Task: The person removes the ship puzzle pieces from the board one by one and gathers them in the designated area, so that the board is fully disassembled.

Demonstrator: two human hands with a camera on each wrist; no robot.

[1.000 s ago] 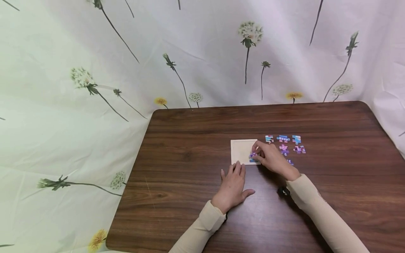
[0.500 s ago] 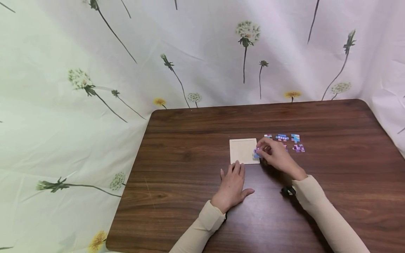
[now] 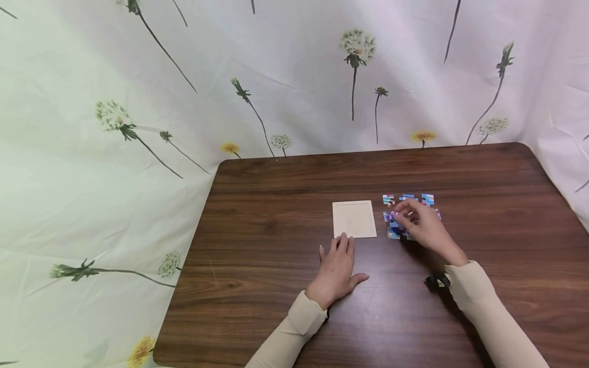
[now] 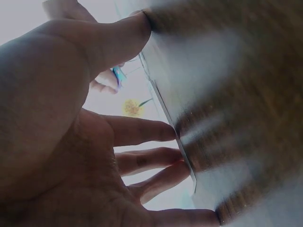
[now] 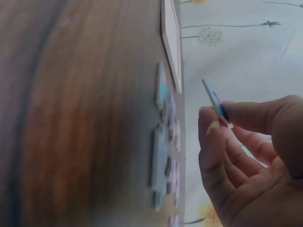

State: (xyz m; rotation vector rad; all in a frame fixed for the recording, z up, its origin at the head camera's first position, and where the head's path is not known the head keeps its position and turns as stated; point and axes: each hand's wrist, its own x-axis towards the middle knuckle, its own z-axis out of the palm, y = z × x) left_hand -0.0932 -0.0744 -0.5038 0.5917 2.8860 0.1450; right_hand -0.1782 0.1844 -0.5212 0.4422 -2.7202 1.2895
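My right hand pinches a jigsaw puzzle piece between thumb and fingers, lifted off the table in the right wrist view. Below and around that hand lie several loose puzzle pieces in blue, purple and pink, partly hidden by it. To their left is a flat, pale square puzzle frame with a thin line near its far edge; no piece shows in it. My left hand lies with fingers spread, fingertips touching the frame's near edge and the thumb out to the right.
The dark wood-grain table has rounded corners. A white cloth printed with dandelions hangs behind its far edge and along the left side. A small black device sits at my right wrist.
My right hand has lifted the puzzle piece from the frame's lower right corner and carried it right, over the loose pieces. My left hand stays at the frame's near edge.
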